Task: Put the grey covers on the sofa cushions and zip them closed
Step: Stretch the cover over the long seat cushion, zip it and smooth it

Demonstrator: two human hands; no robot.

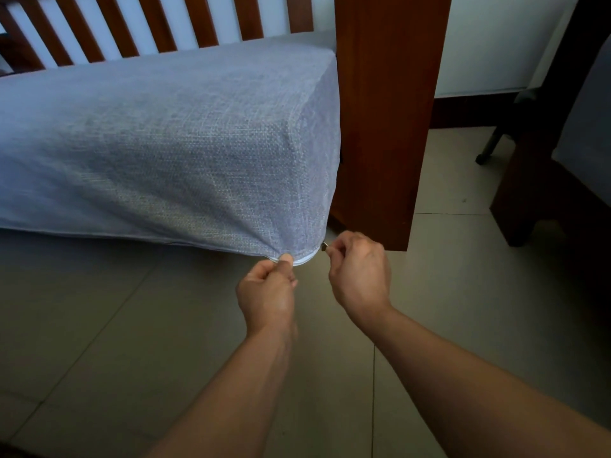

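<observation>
A long sofa cushion in a grey woven cover (172,133) lies on the wooden sofa frame, its near right corner hanging over the front edge. My left hand (267,289) pinches the cover's bottom seam at that corner, pulling the fabric down. Just to its right, my right hand (358,276) pinches the small metal zip pull (324,246) at the corner. A short pale stretch of zip tape (305,259) shows between the two hands. The zip line runs left along the cushion's lower front edge.
The sofa's broad wooden arm panel (386,120) stands right against the cushion's end, close to my right hand. Wooden back slats (158,24) rise behind. Beige floor tiles (132,325) lie below. A dark wooden chair (549,180) stands at the right.
</observation>
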